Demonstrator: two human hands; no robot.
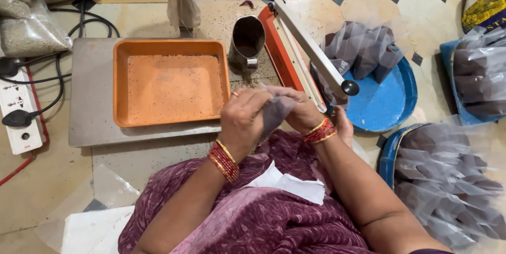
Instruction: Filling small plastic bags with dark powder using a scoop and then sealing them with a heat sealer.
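A purple patterned cloth (263, 217) covers the lap. Just above it, a small clear pouch (276, 109) with dark contents is between both hands: left hand (243, 119) and right hand (303, 111) fingers are clamped on it, beside the orange sealer (287, 56) and orange tray (171, 82).

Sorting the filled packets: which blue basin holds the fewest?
The blue basin beside the sealer; much of its bottom shows bare, while the others are heaped.

Soft even indoor light, faint shadows, sharp focus, slight edge distortion
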